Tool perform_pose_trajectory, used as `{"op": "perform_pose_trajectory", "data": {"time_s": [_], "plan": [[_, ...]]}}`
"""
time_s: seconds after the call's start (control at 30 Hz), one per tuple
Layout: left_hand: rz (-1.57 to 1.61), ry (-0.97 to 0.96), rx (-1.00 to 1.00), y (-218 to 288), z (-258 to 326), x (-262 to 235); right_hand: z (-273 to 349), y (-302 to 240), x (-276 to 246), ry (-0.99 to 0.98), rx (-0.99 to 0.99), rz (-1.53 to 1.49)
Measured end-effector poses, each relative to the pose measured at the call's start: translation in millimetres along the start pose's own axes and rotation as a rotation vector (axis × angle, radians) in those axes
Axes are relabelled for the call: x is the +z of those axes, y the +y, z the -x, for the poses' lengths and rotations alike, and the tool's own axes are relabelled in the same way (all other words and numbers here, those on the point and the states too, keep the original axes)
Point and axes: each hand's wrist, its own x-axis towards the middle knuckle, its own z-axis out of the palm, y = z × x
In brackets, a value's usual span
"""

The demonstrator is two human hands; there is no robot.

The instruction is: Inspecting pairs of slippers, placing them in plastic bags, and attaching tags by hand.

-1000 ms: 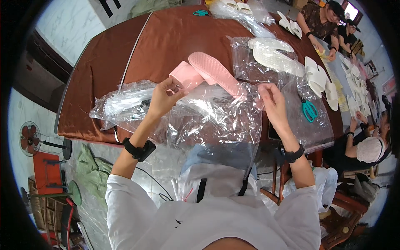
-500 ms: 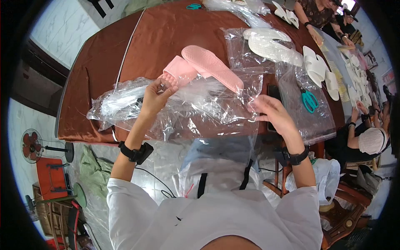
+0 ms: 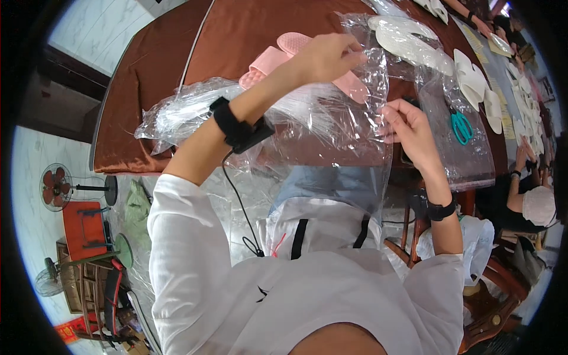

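My left hand [image 3: 324, 56] is raised over the brown table [image 3: 160, 77], pinching the top edge of a clear plastic bag [image 3: 331, 127]. My right hand [image 3: 408, 127] grips the same bag at its right edge. The bag hangs stretched between both hands in front of my chest. Behind it, a pair of pink slippers [image 3: 278, 59] lies on the table, partly hidden by my left hand and the plastic. More crumpled clear bags [image 3: 177, 112] lie at the near table edge to the left.
White slippers [image 3: 473, 83] in clear bags and teal scissors [image 3: 460, 125] lie to the right on the table. Other people [image 3: 532, 201] sit at the far right. A fan [image 3: 56, 186] and a red stool [image 3: 86, 228] stand on the floor at left.
My left hand has risen and swung right across the pink slippers, lifting the bag's top edge. My right hand shifted up a little, still on the bag.
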Motion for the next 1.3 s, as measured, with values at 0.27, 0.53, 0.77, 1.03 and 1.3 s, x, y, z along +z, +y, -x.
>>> {"op": "perform_pose_trajectory", "data": {"time_s": [0.27, 0.53, 0.77, 1.03, 1.3], "plan": [[0.576, -0.073, -0.153, -1.3, -38.4, -0.1, 35.1, 12.6, -26.6, 0.165, 0.008, -0.095], [0.556, -0.033, -0.070, 37.7, -65.9, 3.8, 92.4, 3.7, -59.4, 0.312, -0.030, -0.112], [0.151, 0.493, 0.265, 92.8, -106.4, 36.9, 88.7, -3.9, -170.1, 0.531, -0.141, 0.165], [-0.137, 0.053, 0.561, 151.7, -75.9, 95.8, 48.9, 84.4, -293.0, 0.714, -0.139, 0.479], [-0.175, -0.002, 0.485, 143.1, -81.4, 130.0, 19.6, 120.0, -319.5, 0.795, 0.000, 0.689]]}}
